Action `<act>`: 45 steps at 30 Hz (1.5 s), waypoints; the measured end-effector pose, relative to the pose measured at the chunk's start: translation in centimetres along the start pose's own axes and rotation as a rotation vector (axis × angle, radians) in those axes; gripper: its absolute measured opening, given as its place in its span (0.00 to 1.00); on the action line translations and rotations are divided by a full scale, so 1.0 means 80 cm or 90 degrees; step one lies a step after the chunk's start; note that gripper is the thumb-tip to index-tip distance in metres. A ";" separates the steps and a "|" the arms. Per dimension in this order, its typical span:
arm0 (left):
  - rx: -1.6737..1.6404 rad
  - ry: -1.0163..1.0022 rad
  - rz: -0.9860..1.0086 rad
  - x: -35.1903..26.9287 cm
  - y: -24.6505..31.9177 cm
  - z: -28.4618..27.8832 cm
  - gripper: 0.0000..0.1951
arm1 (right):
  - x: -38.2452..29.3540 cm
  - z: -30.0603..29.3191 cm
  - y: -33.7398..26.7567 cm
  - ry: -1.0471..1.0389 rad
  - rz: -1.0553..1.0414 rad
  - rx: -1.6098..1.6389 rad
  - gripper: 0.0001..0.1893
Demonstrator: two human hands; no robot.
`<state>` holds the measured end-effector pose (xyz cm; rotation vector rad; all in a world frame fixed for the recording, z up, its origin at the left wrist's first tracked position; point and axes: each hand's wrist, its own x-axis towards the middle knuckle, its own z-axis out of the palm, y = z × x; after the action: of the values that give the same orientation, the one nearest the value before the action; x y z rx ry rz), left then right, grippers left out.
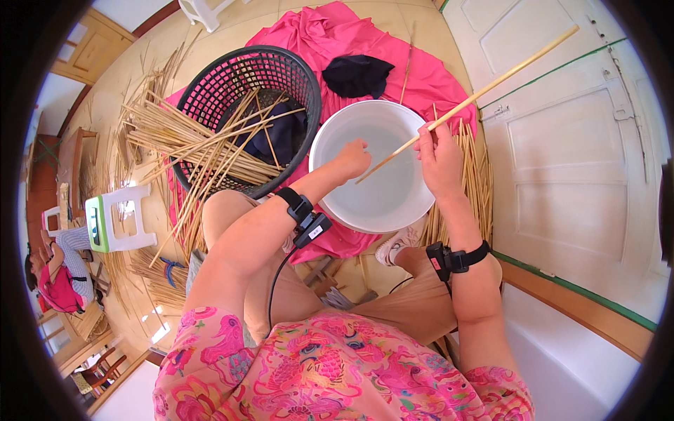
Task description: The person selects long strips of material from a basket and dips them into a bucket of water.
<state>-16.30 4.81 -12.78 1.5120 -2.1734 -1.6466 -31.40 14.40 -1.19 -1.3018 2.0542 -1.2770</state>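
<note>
My right hand (pixel 435 152) grips a long pale plant stalk (pixel 474 97) that slants from the upper right down over a white plastic bucket (pixel 322 196) of water. The stalk's darker lower end lies over the water, left of that hand. My left hand (pixel 356 158) hangs over the bucket's left side with curled fingers, near the lower end of the stalk; whether it pinches anything is hidden. Left of the bucket, a black mesh plastic basket (pixel 310 68) holds many similar stalks (pixel 210 144) lying across its rim and a dark cloth (pixel 274 131).
Pink cloth (pixel 421 79) lies beneath, with a black cloth (pixel 357 75) behind the bucket. More stalks (pixel 467 158) lie between bucket and white door (pixel 574 158). A tied bundle (pixel 158 271) and a plastic stool (pixel 124 218) are at left. Farther left sits another person (pixel 63 273).
</note>
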 end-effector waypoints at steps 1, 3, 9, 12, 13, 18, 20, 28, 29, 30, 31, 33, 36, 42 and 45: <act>0.073 0.022 0.030 0.005 -0.003 0.003 0.22 | 0.002 -0.008 0.006 0.012 0.009 -0.008 0.08; 0.048 0.090 -0.004 0.012 -0.001 0.016 0.21 | 0.003 -0.021 0.010 0.033 0.051 -0.021 0.08; 0.036 0.019 -0.159 0.092 -0.030 -0.007 0.14 | 0.003 -0.031 0.025 0.049 0.099 -0.069 0.09; -0.228 0.105 -0.273 0.093 0.001 0.015 0.14 | -0.003 -0.046 0.027 0.058 0.127 -0.066 0.10; -0.296 0.136 -0.278 0.095 0.005 0.022 0.14 | -0.003 -0.050 0.031 0.061 0.132 -0.071 0.11; -0.207 0.173 -0.424 0.166 -0.136 0.043 0.21 | 0.006 -0.042 0.022 0.010 0.141 -0.079 0.11; -0.137 0.140 -0.469 0.174 -0.203 0.033 0.23 | 0.009 -0.035 0.013 -0.002 0.132 -0.082 0.10; -0.349 -0.074 -0.451 0.133 -0.140 0.101 0.15 | 0.013 -0.038 0.008 -0.036 0.125 -0.096 0.09; -0.358 -0.123 -0.407 0.126 -0.111 0.100 0.14 | 0.011 -0.038 0.010 -0.044 0.125 -0.111 0.08; -0.356 -0.175 -0.349 0.118 -0.070 0.097 0.13 | 0.010 -0.038 0.020 -0.045 0.122 -0.115 0.08; -0.336 -0.224 -0.274 0.102 -0.018 0.087 0.13 | 0.010 -0.038 0.032 -0.042 0.117 -0.120 0.08; -0.311 -0.252 -0.142 0.064 0.028 0.057 0.14 | 0.010 -0.032 0.029 -0.051 0.110 -0.098 0.08; -0.209 -0.209 0.145 0.019 0.050 0.023 0.15 | 0.009 -0.021 0.023 -0.064 0.103 -0.046 0.08; 0.007 -0.080 0.424 -0.039 0.087 -0.013 0.13 | 0.008 -0.006 0.010 -0.064 0.008 0.045 0.11; -0.031 -0.071 0.422 -0.047 0.087 -0.017 0.12 | 0.011 -0.006 -0.012 0.009 -0.053 0.058 0.10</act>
<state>-18.22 6.21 -5.10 0.5769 -2.2999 -1.5399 -31.68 13.76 0.00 -1.3534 1.9451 -1.4038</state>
